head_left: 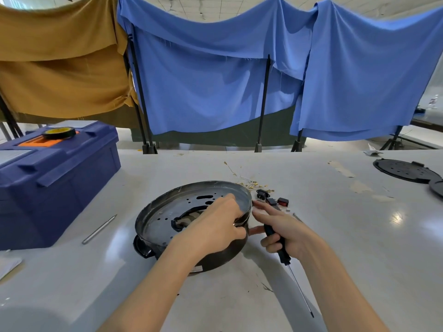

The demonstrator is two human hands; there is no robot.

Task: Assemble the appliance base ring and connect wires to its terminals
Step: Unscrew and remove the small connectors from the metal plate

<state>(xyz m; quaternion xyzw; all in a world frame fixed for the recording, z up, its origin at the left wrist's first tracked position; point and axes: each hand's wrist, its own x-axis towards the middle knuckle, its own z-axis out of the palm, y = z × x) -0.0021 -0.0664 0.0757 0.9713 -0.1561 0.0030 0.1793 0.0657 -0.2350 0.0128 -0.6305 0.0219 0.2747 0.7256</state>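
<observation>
Fingers (228,202) grip glossy, round metal base ring (163,208).

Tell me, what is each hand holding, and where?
The right hand holds a screwdriver by its black handle, shaft pointing toward the person. The left hand grips the base ring at its right rim.

Appliance base ring (217,258): black body, dark grey inner plate dotted with small round holes and slots. Screwdriver (284,254): black handle, silver shaft. Wires (249,184): pale, gold terminals. Rocker switch (282,202): red on black. Toolbox (60,188): navy blue, orange handle inset. Tape roll (59,132): black, yellow face. Round cover (405,170): black, perforated. Cloths: mustard-brown (60,68), blue (215,80). Table (335,236): off-white.
</observation>
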